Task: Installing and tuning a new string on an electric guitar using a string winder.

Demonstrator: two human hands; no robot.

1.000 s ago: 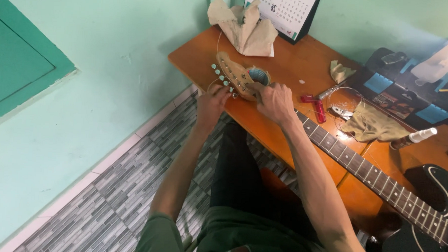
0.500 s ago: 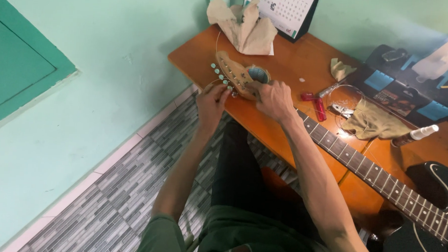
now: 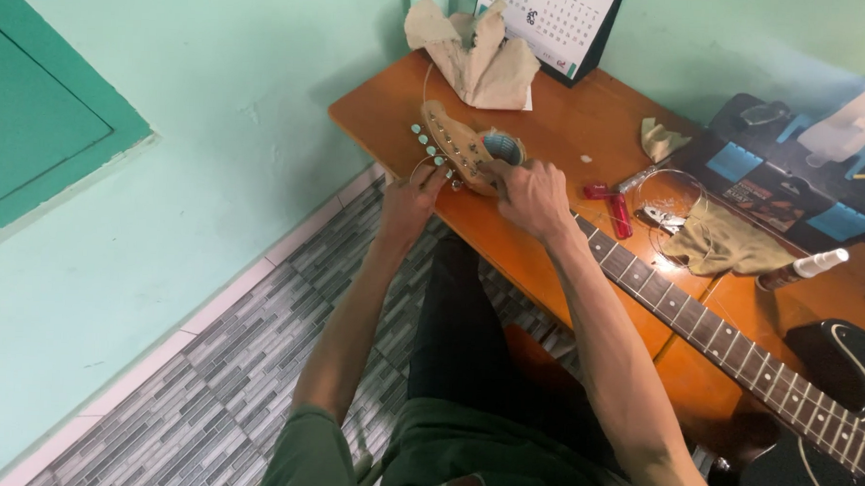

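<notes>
A: Where is the guitar, and how does it lie?

B: Flat across the orange table [image 3: 561, 132]. Black body [image 3: 830, 381] at the near right, neck [image 3: 698, 324] running up-left, headstock [image 3: 455, 148] reaching the table's left edge beside the green wall.

A: Hands?

B: Left hand [image 3: 410, 199] sits at the edge of the headstock, fingers curled in on the row of tuning pegs [image 3: 428, 149], apparently pinching one. Right hand [image 3: 530, 194] lies over the headstock's lower end by the nut, fingers closed and pressing down. Whether it holds a string I cannot tell.

A: Step in hand?

B: My read: work at the tuners, one peg being turned while the other hand steadies the headstock.

A: And the next move calls for what?

B: Small, even turns of the peg, and firm pressure from the right hand so the neck does not shift.

A: Nearby?

B: Red-handled cutters [image 3: 614, 203], a coil of wire [image 3: 666, 198], an olive cloth [image 3: 725, 246], crumpled paper [image 3: 477, 58], a desk calendar [image 3: 550, 22].
</notes>
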